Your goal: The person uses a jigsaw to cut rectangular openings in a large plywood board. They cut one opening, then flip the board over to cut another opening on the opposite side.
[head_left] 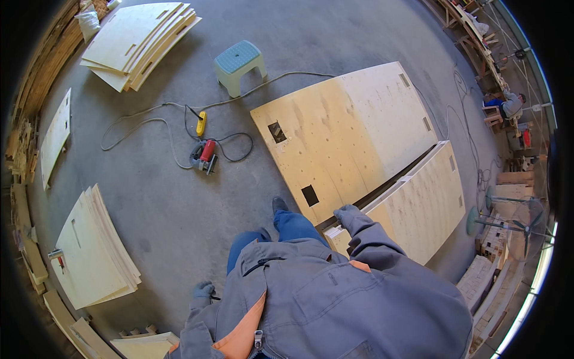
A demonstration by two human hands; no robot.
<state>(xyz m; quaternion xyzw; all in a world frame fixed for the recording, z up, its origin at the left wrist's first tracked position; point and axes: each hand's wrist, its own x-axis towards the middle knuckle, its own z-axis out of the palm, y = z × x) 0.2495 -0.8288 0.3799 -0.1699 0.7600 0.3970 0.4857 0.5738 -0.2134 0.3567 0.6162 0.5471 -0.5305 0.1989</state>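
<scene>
The large board [335,143], pale wood with square holes cut through it, lies flat in front of the person and toward the right. Alongside its near right edge is a narrower pile of boards [421,206], with a dark gap between the two. If either were to slide, that gap could close on a hand, and a rough edge could snag a glove. Farther off stands a green-topped stool [240,60]. On the floor ahead lies a red-handled power tool [205,154], its loose cord beside it; a foot caught in that loop could cause a stumble or drag the tool.

The gloved right hand [347,212] is at the large board's near corner, fingers bent and close together over the gap; the gloved left hand [204,289] hangs low, fingers curled beside a small dark object [216,298]. Whether either hand actually grips anything is too small to tell.
</scene>
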